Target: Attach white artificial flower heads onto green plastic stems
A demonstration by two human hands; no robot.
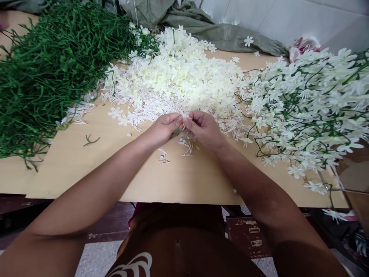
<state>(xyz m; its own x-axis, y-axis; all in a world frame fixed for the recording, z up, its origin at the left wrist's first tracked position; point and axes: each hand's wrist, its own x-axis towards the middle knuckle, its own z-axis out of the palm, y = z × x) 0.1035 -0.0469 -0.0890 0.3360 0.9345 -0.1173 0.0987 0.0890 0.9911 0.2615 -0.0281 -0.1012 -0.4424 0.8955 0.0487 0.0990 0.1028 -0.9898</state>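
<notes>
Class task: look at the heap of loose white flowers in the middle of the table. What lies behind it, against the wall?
Behind the heap of loose white flowers lies crumpled grey-green cloth against the white wall, with a few stray flowers on it. What the cloth covers cannot be seen. The left hand and right hand meet at the heap's near edge.

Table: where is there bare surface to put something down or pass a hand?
The table is bare along its near edge, below both hands, and between the green stems and the left hand. Only small scraps lie there. The far side is crowded: loose white flowers in the middle, assembled flower sprays beside the right hand.
</notes>
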